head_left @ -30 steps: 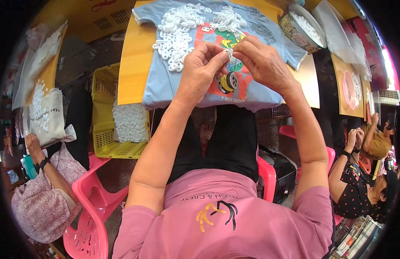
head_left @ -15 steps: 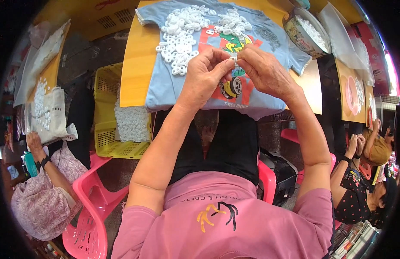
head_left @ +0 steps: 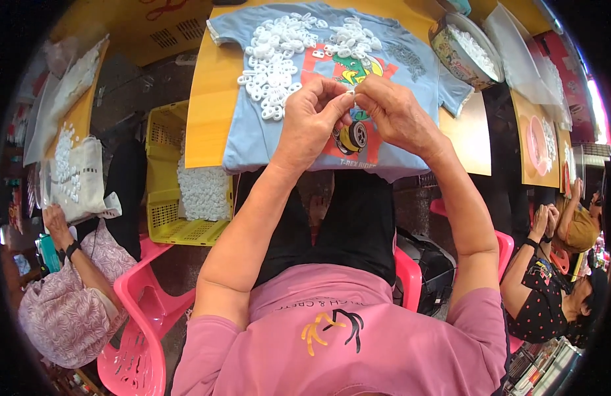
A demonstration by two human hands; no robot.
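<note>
My left hand [head_left: 313,117] and my right hand [head_left: 392,113] meet fingertip to fingertip over a light blue printed T-shirt [head_left: 252,135] spread on a yellow table [head_left: 203,112]. Between the fingertips they pinch a small white plastic piece [head_left: 351,96], mostly hidden by the fingers. Beyond the hands, a large heap of white plastic rings [head_left: 274,65] lies on the shirt's left part. A smaller heap of white rings [head_left: 350,41] lies to its right.
A round tin [head_left: 458,54] with white pieces stands at the table's right end. A yellow crate [head_left: 170,191] holding white pieces sits left of my knees. Pink plastic chairs [head_left: 144,310] flank me. One person sits at the lower left, others at the right.
Both hands stayed pinched together and shifted slightly toward me over the shirt's print. The heaps of rings have not moved.
</note>
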